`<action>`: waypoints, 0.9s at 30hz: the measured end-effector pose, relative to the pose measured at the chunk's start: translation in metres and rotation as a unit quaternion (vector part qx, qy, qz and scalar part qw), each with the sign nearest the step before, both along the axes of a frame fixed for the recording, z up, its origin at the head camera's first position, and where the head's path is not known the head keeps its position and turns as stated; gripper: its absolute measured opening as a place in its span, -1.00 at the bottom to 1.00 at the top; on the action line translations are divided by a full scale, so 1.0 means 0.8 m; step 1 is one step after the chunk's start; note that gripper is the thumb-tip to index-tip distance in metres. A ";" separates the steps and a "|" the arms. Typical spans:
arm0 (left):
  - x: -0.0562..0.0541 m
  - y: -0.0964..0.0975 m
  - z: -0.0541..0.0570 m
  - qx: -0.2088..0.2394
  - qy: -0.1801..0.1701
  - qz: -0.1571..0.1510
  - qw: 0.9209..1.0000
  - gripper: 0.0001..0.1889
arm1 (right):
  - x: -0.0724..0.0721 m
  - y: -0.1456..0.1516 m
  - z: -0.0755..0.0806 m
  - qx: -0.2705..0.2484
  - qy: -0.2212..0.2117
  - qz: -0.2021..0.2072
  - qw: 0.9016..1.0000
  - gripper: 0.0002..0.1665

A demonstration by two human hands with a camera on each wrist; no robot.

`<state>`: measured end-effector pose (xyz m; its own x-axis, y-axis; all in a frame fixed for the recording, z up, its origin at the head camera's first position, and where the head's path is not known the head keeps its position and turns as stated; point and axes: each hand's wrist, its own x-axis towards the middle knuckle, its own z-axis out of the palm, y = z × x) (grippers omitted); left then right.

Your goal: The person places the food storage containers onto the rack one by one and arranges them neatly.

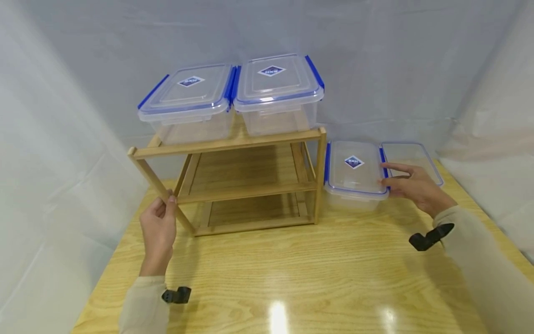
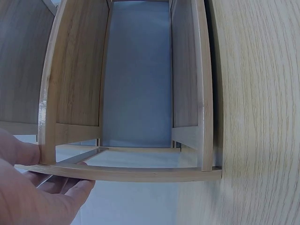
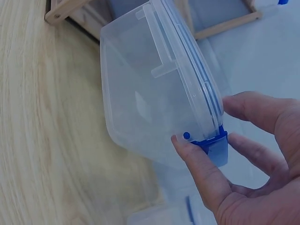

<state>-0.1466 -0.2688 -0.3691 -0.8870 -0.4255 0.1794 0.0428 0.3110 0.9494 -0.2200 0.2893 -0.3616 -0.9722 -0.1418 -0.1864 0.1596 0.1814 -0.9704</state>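
Note:
My left hand [image 1: 160, 227] grips the front left leg of a three-tier wooden rack [image 1: 246, 189], just below the middle shelf. In the left wrist view its thumb and fingers lie on either side of that leg [image 2: 140, 174]. On the right, my right hand [image 1: 421, 188] pinches the right edge of a lidded clear plastic food container [image 1: 354, 181]. The right wrist view shows the thumb on the container's side wall [image 3: 136, 89] by the blue clip [image 3: 217, 147]. Another finger touches the lid edge there.
Two more lidded clear containers, a left one [image 1: 189, 93] and a right one [image 1: 277, 81], stand side by side on the rack's top. A clear blue-rimmed piece [image 1: 410, 155] lies behind my right hand. White sheeting [image 1: 267, 28] surrounds the wooden table [image 1: 267, 269].

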 end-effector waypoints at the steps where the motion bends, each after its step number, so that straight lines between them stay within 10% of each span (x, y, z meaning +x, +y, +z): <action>1: 0.000 0.000 0.000 0.000 0.001 -0.001 1.000 -0.55 | 0.003 0.001 0.002 -0.001 0.001 -0.001 1.000 -0.07; 27: 0.002 0.002 0.001 -0.004 -0.010 0.008 1.000 -0.55 | 0.117 0.056 0.007 -0.026 0.068 -0.027 0.997 -0.28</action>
